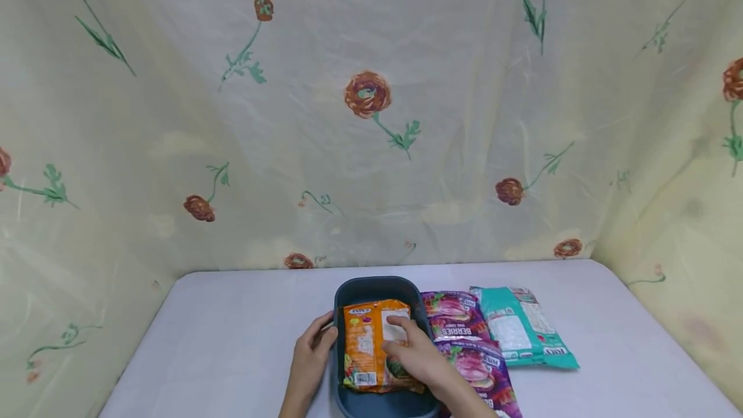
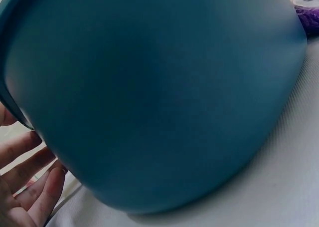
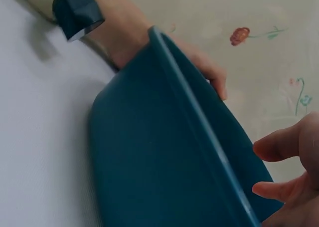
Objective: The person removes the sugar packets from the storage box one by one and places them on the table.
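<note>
A dark blue-green plastic bin (image 1: 377, 402) stands on the table with an orange food packet (image 1: 366, 347) lying inside it. My left hand (image 1: 310, 353) rests against the bin's left side, its fingers touching the outer wall near the rim. Those fingers (image 2: 45, 192) also show beside the bin in the left wrist view. Over the packet is my right hand (image 1: 415, 353), fingers spread and pointing left; whether they press on it I cannot tell. In the right wrist view, the bin's near wall (image 3: 149, 147) hides the packet.
Two purple berry packets, one farther back (image 1: 455, 316) and one nearer (image 1: 478, 373), lie along the bin's right side. Beyond them is a teal packet (image 1: 522, 328). A flower-patterned curtain (image 1: 371, 166) hangs behind the white table (image 1: 232, 340).
</note>
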`<state>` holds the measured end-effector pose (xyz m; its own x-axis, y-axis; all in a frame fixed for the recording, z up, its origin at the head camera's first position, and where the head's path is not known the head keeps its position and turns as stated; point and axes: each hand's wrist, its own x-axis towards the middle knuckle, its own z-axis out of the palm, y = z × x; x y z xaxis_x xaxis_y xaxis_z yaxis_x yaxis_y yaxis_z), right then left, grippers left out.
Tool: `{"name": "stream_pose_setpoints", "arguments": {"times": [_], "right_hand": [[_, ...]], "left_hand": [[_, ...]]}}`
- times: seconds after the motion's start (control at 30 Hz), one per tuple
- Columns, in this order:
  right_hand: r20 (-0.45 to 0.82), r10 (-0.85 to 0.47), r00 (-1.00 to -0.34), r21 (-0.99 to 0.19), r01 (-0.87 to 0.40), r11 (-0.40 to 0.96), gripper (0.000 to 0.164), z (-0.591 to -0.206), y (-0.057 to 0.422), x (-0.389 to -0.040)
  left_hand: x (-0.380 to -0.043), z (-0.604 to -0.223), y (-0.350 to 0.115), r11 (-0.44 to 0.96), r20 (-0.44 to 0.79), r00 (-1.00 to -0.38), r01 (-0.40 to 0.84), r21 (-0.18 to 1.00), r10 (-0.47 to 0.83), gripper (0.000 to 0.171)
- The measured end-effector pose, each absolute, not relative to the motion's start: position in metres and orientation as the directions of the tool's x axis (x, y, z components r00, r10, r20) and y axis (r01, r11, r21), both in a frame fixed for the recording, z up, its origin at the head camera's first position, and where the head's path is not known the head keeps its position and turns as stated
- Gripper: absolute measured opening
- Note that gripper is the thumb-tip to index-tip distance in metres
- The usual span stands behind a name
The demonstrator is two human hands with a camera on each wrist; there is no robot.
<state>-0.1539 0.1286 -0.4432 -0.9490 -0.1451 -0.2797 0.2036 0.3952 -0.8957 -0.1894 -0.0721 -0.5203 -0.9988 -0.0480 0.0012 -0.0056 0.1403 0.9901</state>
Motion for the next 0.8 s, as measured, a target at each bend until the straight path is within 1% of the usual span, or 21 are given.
{"name": "stream_pose_setpoints", "arguments": {"times": [0.2, 0.4, 0.5, 0.63, 0.8], "right_hand": [[-0.298, -0.121, -0.947, -0.908, 0.243, 0.341, 0.055, -0.4411, 0.1312, -0.1509], [-0.288, -0.143, -0.947, -0.931, 0.242, 0.272, 0.067, -0.4411, 0.1306, -0.1517], [-0.285, -0.157, -0.946, -0.936, 0.240, 0.256, 0.070, -0.4419, 0.1310, -0.1521], [-0.260, -0.167, -0.951, -0.941, 0.211, 0.266, 0.063, -0.4435, 0.1316, -0.1521], [-0.234, -0.126, -0.964, -0.924, 0.180, 0.339, 0.051, -0.4449, 0.1310, -0.1508]], "left_hand": [[-0.1877, -0.5171, -0.0710, 0.142, -0.013, -0.999, -0.019, 0.990, -0.044, 0.044], [-0.1896, -0.5173, -0.0727, 0.141, -0.012, -0.999, -0.019, 0.990, -0.049, 0.043], [-0.1897, -0.5167, -0.0733, 0.146, -0.013, -0.999, -0.020, 0.989, -0.049, 0.043], [-0.1885, -0.5155, -0.0728, 0.150, -0.020, -0.998, -0.028, 0.988, -0.051, 0.043], [-0.1866, -0.5147, -0.0718, 0.141, -0.012, -0.999, -0.019, 0.990, -0.048, 0.043]]}}
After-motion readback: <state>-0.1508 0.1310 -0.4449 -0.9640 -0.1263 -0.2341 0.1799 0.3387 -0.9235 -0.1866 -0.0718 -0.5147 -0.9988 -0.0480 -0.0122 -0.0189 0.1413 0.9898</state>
